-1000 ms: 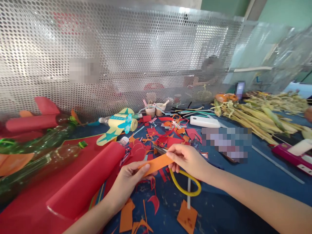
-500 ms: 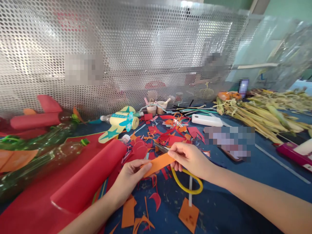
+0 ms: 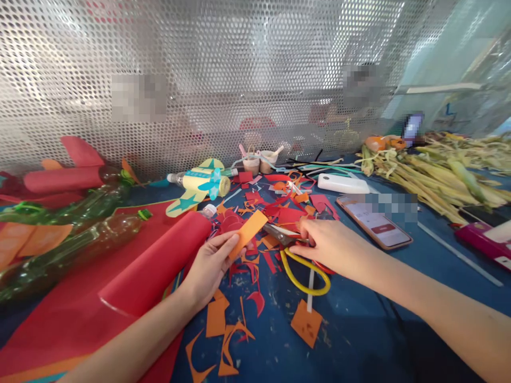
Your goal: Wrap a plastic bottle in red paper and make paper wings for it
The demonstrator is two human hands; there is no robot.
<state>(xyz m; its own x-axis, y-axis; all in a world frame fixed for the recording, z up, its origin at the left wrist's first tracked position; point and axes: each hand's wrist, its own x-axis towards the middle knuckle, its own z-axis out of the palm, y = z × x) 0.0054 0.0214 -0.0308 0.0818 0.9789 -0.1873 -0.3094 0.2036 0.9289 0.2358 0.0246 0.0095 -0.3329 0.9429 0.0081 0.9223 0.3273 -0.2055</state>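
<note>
My left hand pinches an orange paper strip between thumb and fingers, tilted up to the right. My right hand is closed at the pivot of the yellow-handled scissors, whose dark blades point left toward the strip. Beneath and behind both hands lie many red and orange paper scraps. An orange paper square with a pale strip rests below the scissors. Beside my left forearm lies a bottle wrapped in red paper.
Green plastic bottles and a red paper-covered bottle are on the left. Behind stand small cups and a yellow decorated bottle. To the right are a phone, a white device and dried husks. A perforated metal screen stands behind.
My right hand has let go of the orange strip and moved onto the scissors. The left hand keeps the strip, now angled more steeply. The view has shifted slightly.
</note>
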